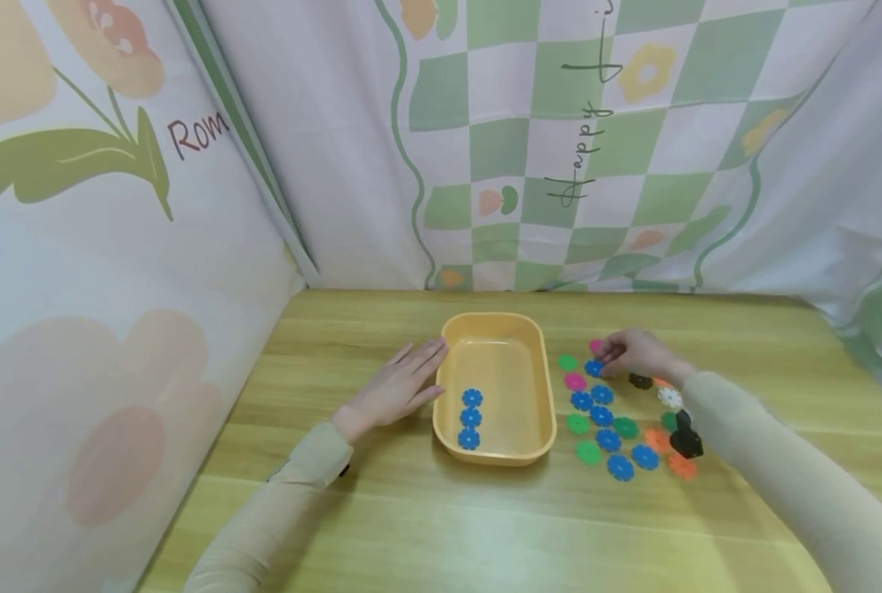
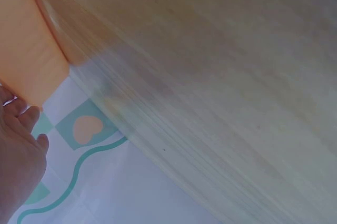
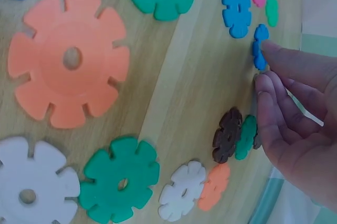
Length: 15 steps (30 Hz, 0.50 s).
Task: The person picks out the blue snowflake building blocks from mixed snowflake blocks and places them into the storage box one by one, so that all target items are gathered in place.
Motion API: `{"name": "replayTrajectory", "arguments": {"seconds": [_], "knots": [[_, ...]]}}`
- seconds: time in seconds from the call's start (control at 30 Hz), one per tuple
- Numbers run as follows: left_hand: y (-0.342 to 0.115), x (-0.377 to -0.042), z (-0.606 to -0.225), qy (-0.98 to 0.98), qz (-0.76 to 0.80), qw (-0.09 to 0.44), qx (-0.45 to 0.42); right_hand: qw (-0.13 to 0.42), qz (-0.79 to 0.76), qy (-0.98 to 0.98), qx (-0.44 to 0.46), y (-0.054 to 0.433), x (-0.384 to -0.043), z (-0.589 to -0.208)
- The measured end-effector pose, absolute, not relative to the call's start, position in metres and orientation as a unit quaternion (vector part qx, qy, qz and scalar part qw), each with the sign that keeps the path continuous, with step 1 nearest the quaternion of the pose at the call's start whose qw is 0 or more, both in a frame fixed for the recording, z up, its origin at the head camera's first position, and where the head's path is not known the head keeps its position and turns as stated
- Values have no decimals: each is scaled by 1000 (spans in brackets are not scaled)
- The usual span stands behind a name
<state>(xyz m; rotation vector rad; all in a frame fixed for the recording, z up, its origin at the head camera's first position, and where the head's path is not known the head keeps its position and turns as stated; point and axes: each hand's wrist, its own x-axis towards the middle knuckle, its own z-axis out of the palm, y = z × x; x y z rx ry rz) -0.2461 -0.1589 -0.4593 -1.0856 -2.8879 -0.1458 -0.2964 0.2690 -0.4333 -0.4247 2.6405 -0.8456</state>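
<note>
In the head view, a yellow plastic tray stands on the table with three blue snowflake discs in a column inside its left half. My left hand lies with extended fingers against the tray's left rim. My right hand is at the far end of a loose group of discs. Its thumb and bent fingers meet the edge of a blue snowflake disc; the contact is partly hidden. A pink disc lies just beyond those fingertips.
Several more blue discs lie right of the tray, among green discs, orange discs, a white disc and black ones. A checked curtain hangs behind the table, and a printed panel stands left.
</note>
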Motion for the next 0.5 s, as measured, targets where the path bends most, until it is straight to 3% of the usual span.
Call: {"name": "replayTrajectory", "arguments": {"seconds": [0.5], "knots": [[-159,-248,-462,-936,-46,22,-349,164,-289,931,-151,270,-299,-439]]}}
